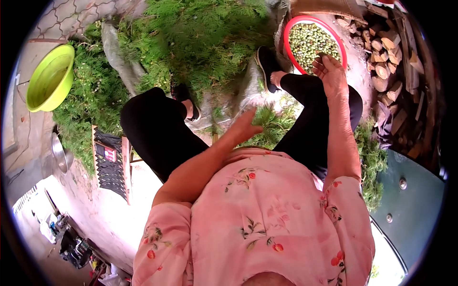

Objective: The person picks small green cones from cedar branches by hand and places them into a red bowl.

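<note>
My right hand (330, 72) is over the near edge of a red-rimmed round basin (287, 42), its fingers bent together. Whatever they hold, if anything, is too small to make out; a dark patch shows at the fingertips. Many small round green cones or seeds (312, 42) lie in the basin. Between my knees is my left hand (245, 127), index finger stretched out and thumb apart, with nothing visible in it. Just beyond its fingers lies a feathery green sprig (273, 123); whether they touch cannot be told.
A large heap of green conifer branches (200, 38) covers the ground ahead, partly on a grey sheet (119, 59). At left are a lime-green tub (50, 78), a metal bowl (59, 152) and a low woven stool (110, 164). Split firewood (383, 70) is stacked at right.
</note>
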Demonstrator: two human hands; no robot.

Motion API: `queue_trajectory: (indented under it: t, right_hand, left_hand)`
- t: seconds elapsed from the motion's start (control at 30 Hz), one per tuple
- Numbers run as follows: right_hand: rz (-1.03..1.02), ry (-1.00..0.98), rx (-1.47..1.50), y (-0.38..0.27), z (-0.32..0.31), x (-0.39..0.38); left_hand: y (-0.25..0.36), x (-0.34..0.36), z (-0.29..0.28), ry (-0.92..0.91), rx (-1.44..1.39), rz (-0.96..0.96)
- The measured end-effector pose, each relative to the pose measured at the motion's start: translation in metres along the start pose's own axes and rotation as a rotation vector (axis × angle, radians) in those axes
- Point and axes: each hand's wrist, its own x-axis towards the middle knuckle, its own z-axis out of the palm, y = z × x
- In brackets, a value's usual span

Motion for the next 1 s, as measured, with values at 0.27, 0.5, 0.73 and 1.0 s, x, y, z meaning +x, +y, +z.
queue_trajectory:
  t: [0.27,0.5,0.73,1.0]
  right_hand:
    - [0.125,-0.106,-0.114,0.019,0.038,0.004]
    - [0.336,-0.204,-0.106,0.089,0.095,0.031]
    - [0.549,-0.224,-0.331,0.161,0.152,0.051]
    - [-0.354,-0.527,-1.19,0.265,0.168,0.129]
  left_hand:
    - [0.054,0.01,-0.142,0.463,-0.736,0.008]
    - [0.059,0.017,-0.285,0.798,-1.179,0.062]
    - [0.041,0.025,-0.324,1.08,-1.412,0.02]
    - [0.06,0.041,-0.328,0.879,-1.4,0.129]
